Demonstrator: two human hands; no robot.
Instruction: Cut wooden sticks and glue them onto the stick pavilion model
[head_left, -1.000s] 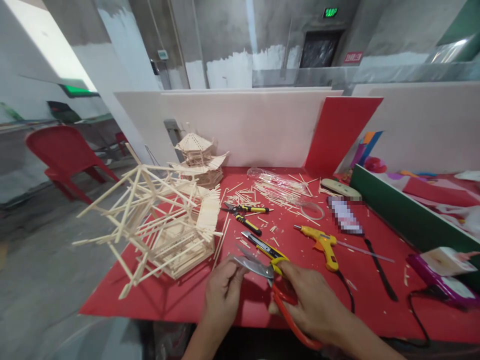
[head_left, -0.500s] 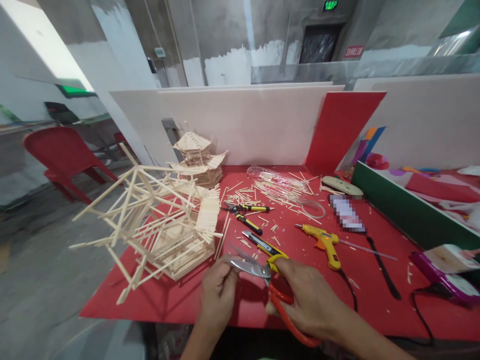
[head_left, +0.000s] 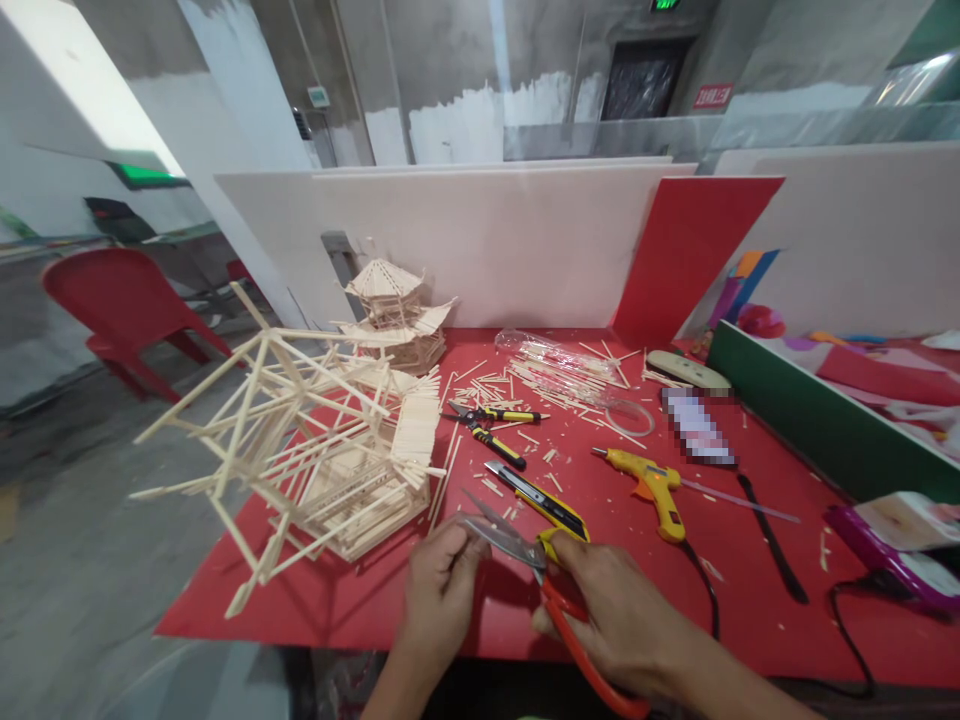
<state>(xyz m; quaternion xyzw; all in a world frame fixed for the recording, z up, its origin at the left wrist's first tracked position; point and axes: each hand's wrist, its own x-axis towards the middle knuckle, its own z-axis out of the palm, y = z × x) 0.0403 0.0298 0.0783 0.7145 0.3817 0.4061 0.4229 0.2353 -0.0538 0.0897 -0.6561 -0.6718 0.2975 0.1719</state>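
Observation:
My right hand is closed around the red handles of a pair of scissors, whose blades stand apart and point left. Close to the blade tips, my left hand has its thumb and fingers pinched together; whatever is between them is hidden or too small to make out. Left of my hands sits an open framework of pale wooden sticks, part of it jutting past the table's left edge. A black and yellow utility knife lies just beyond the scissors.
Yellow-handled cutters and loose sticks lie farther back. A tiered stick pagoda stands behind the framework. On the right are a yellow glue gun with a cord, a blurred phone and a green-sided box.
The scissors and my right hand have shifted slightly right and down. My left hand stays pinched by the blades. The view has moved a little.

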